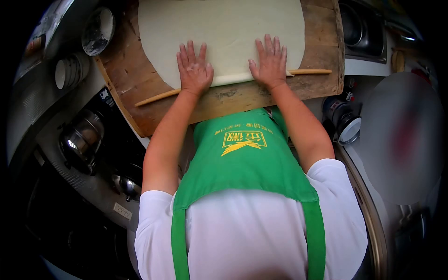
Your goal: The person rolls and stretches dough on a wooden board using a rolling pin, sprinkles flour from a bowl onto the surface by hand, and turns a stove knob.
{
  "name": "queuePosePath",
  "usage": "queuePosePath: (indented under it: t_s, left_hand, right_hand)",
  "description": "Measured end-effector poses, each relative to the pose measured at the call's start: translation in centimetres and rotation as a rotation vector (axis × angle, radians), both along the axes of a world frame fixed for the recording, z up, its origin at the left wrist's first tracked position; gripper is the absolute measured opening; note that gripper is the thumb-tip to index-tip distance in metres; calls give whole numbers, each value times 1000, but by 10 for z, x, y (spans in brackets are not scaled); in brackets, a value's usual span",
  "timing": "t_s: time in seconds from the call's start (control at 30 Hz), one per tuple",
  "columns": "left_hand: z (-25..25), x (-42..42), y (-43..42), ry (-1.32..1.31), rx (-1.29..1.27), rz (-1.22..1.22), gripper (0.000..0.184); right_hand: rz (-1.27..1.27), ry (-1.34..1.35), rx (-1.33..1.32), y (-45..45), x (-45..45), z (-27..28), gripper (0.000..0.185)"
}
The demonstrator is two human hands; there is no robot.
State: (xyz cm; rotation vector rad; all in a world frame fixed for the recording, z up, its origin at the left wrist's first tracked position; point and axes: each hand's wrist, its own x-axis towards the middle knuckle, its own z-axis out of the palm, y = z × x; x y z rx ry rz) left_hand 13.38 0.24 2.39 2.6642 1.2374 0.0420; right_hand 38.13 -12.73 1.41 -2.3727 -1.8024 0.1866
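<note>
Fingers [190, 50] apart, left hand [196, 74] and right hand [270, 65] lie flat over the partly dough-wrapped rolling pin [317, 72], likely spaced for even pressure; dough sheet [224, 28] covers wooden board [322, 37], contact under palms unclear.

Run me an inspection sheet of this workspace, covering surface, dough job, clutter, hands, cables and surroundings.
Surface: wooden board, worn and darkly marked near its front edge.
Job's things: wide dough sheet, near edge wrapped around a rolling pin whose ends stick out.
Clutter: bowl with white residue and stacked bowls left of the board.
Hands: left hand and right hand palms down on the dough, fingers spread.
Cables: nothing seen.
Surroundings: metal pot at left; far right blurred.
</note>
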Motion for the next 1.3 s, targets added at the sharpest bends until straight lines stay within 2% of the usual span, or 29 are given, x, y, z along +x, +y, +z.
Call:
queuePosePath:
  t_s: [0.07, 0.17, 0.27, 0.33, 0.43, 0.5, 0.53, 0.6, 0.67, 0.73, 0.77, 0.8, 0.9, 0.93, 1.0, 1.07, 1.13, 1.2, 1.27, 1.3]
  left_hand:
    - [-6, -2, 22, -30, -10, 55, 74]
    - [-5, -10, 16, -53, -12, 125, 76]
    - [-3, -31, -29, 13, -87, 134, 77]
    - [0, -30, -25, 37, -83, 127, 77]
    - [2, -17, 16, 81, -11, 120, 77]
    - [5, -9, 54, 25, 156, 165, 78]
    - [8, -7, 53, 17, 162, 169, 78]
    - [19, -10, 41, -169, 178, 92, 81]
    - [23, -13, -15, -166, 56, -139, 84]
    - [8, -18, -66, -74, -232, -213, 92]
    - [-4, -22, -78, -16, -152, -214, 95]
    - [-9, -21, -72, -32, -108, -245, 94]
    - [-6, -4, -17, -46, -64, -250, 92]
    - [5, 8, 7, -35, -78, -240, 91]
    - [15, 35, 44, -12, 57, -24, 88]
    - [14, 31, 44, -39, 42, -9, 88]
    - [21, 12, 18, -57, -77, -8, 89]
    - [3, -24, -41, -68, -114, 4, 94]
    - [4, -49, -84, 34, -187, -1, 96]
    - [4, -52, -74, 40, -180, -3, 96]
  right_hand:
    - [-157, 18, 18, 30, 14, 1, 80]
    - [-245, 101, 16, 16, 13, 3, 80]
    - [-248, 93, -47, -41, -7, 2, 81]
    - [-222, 109, -43, -43, -4, 2, 83]
    - [-289, 27, -20, 2, 14, 3, 82]
    - [-352, 14, 6, 31, 30, 5, 80]
    - [-360, 2, 52, 42, 39, 6, 79]
    - [-325, 12, 191, 51, 42, 17, 77]
    - [-240, 76, 204, 22, 14, 36, 77]
    - [-175, 123, 231, -9, -8, 32, 77]
    - [-110, 135, 95, -31, -19, 14, 76]
    - [-43, 148, -49, -44, -23, 5, 75]
    - [24, 99, -26, -1, 9, 7, 73]
    - [-27, 71, 7, 30, 24, 15, 73]
    - [-80, 45, 34, 64, 42, 12, 74]
    - [-232, 113, 182, 83, 56, 7, 74]
    - [-184, 94, 79, 42, 42, 15, 73]
    - [-130, 46, -26, -19, 25, 8, 69]
    - [-82, 95, -10, -61, 20, 1, 68]
    - [-84, 101, -4, -57, 26, -1, 68]
